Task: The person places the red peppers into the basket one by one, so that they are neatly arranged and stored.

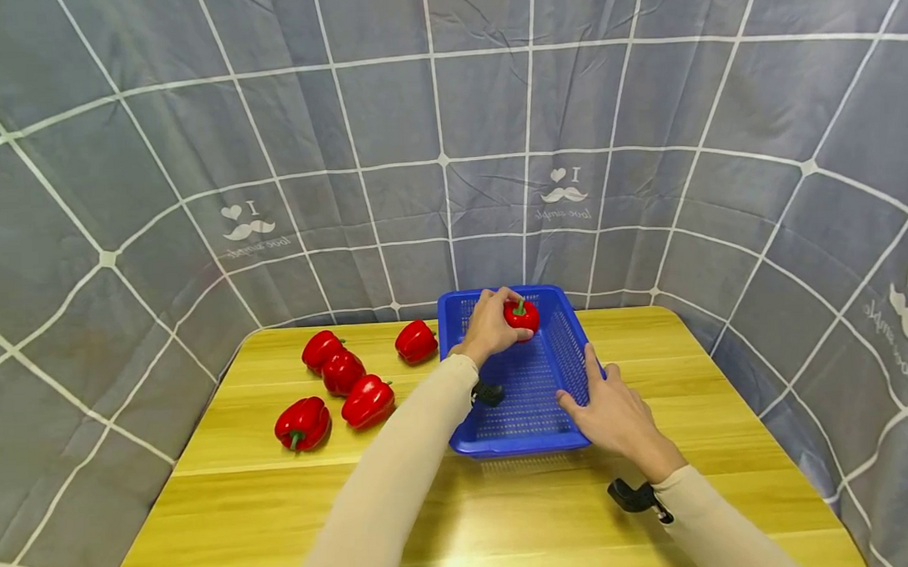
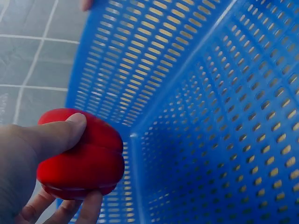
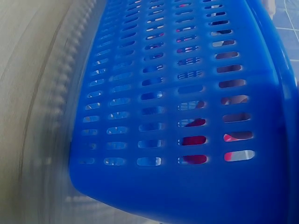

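Observation:
My left hand grips a red bell pepper with a green stem, over the far part of a blue plastic basket. In the left wrist view, the thumb lies across the top of the bell pepper and fingertips show beneath it, near the perforated basket wall. At the basket's right rim, my right hand rests with fairly straight fingers, its thumb reaching over the inside. The right wrist view is mostly filled by the slotted outer wall; red shows through some slots.
Several more red bell peppers lie left of the basket, including a nearer one and one close to the basket. All are on the wooden table. A grey curtain with white lines hangs behind and on both sides.

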Available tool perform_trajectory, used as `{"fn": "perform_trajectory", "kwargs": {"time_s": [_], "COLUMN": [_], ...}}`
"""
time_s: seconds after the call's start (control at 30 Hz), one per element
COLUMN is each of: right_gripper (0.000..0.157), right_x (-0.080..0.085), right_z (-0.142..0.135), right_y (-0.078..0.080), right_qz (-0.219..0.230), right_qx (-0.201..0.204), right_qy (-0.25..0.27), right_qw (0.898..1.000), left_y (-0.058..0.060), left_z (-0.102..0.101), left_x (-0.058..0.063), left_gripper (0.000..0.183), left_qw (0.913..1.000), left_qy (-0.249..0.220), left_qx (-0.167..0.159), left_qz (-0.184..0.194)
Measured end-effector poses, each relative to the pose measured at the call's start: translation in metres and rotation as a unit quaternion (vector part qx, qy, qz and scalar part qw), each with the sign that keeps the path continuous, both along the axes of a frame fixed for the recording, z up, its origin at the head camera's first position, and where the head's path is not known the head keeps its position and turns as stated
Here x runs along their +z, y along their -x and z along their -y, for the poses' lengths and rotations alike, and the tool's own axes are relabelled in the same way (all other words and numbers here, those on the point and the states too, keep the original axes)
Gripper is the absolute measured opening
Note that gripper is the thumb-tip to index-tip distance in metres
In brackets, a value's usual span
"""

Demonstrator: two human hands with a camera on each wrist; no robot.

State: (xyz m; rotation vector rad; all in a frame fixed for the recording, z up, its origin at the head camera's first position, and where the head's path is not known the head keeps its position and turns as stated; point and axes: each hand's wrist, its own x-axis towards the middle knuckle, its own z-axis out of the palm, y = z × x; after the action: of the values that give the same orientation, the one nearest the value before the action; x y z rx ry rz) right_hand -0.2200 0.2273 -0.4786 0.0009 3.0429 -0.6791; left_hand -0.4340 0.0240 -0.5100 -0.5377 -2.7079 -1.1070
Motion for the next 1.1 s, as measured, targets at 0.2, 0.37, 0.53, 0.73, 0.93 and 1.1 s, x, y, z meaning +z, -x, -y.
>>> {"fn": "perform_trajectory", "kwargs": {"time_s": [0.2,0.37,0.53,0.73,0.93,1.1], "right_gripper": [0.109,0.109,0.109,0.109,0.109,0.109], "right_x": [0.0,0.0,-0.001,-0.001,0.001,0.001], "right_z": [0.001,0.003,0.004,0.003,0.0,-0.001], "right_y": [-0.001,-0.001,-0.001,-0.001,-0.001,-0.001], "right_qz": [-0.004,-0.007,-0.009,-0.008,-0.006,-0.006], "right_qx": [-0.001,-0.005,-0.005,-0.002,0.005,0.009], "right_qy": [-0.004,-0.006,-0.006,-0.003,-0.002,-0.002], "right_qw": [1.0,1.0,1.0,1.0,1.0,1.0], "left_y": [0.027,0.033,0.033,0.034,0.011,0.004], "left_z": [-0.02,-0.034,-0.044,-0.036,-0.017,0.009], "left_x": [-0.038,-0.047,-0.047,-0.038,-0.009,0.015], "left_gripper": [0.07,0.072,0.073,0.077,0.081,0.071], "left_qw": [0.9999,0.9991,0.9972,0.9959,0.995,0.9958], "left_qy": [0.001,-0.004,-0.017,0.006,0.04,0.064], "left_qx": [0.015,0.028,0.03,0.011,0.019,-0.001], "left_qz": [0.005,0.032,0.067,0.09,0.089,0.066]}}
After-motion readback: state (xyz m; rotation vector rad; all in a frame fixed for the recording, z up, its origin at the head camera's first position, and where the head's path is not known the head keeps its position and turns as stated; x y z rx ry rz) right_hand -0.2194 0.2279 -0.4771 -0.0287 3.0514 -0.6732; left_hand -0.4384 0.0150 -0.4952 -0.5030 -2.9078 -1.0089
